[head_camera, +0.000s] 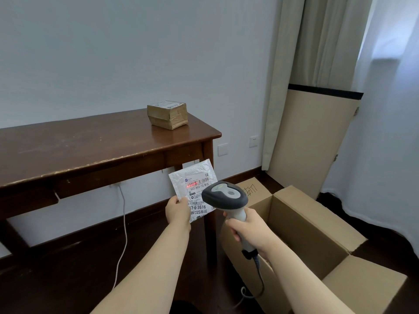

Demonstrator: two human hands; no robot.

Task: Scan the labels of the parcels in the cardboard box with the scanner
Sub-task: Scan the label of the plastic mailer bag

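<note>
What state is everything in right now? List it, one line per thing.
white parcel: held up, its label facing the camera with a red scan line across it.
scanner: on, aimed at the label.
left hand: grips the white parcel's lower left corner.
right hand: grips the scanner's handle.
cardboard box: on the floor, flaps open.
brown parcel: taped shut, resting on the table.

L hand (178,213), R hand (250,231), forearms (154,264) bare
</note>
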